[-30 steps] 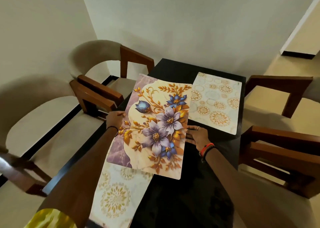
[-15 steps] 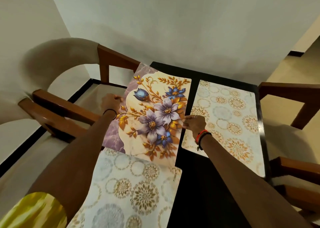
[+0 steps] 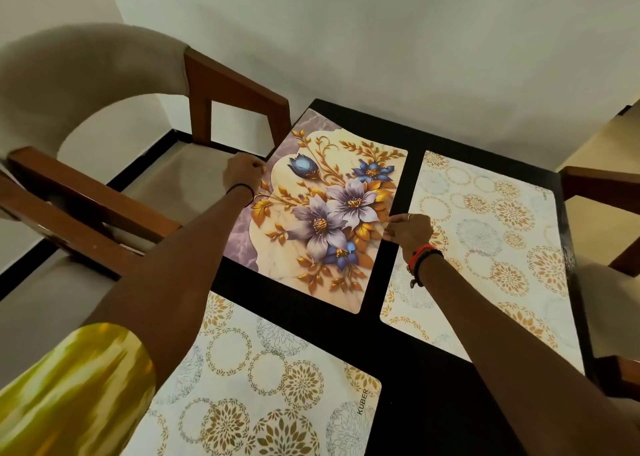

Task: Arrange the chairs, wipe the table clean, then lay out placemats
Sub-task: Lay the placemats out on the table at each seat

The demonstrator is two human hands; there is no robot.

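Two hands on one mat: left hand (image 3: 242, 175) has its fingers curled onto the left long edge of the floral placemat (image 3: 322, 213), and right hand (image 3: 410, 232) pinches the opposite long edge with its fingertips, so both are gripping it. Red and black wristbands (image 3: 420, 256) on the right wrist, yellow sleeve (image 3: 69, 386) low left. The floral placemat lies on the far-left part of the dark table (image 3: 433, 403). It looks flat or nearly so; can't tell if it's fully settled. It sits a bit skewed, with its left edge at the table's left side, next to the left chair (image 3: 235, 84). Two pale mats are already down. The right patterned placemat (image 3: 491, 247) is just beside the floral one with a narrow dark gap between, and the right forearm crosses above it. The near patterned placemat (image 3: 270, 386) is closest to the camera, apart from the floral one. The right chair (image 3: 599, 185) is at the table's right side. Judgement: the step in hand is squaring this third mat, late in the task. To do it well, move both hands together so the mat turns flat without buckling. Set its long edge parallel to the neighbour with an even gap, bring the left edge fully onto the table, then release flat. A thin mat probably slides easily on the glossy top, so use light pressure. Watch that the right forearm doesn't drag the mat under it.
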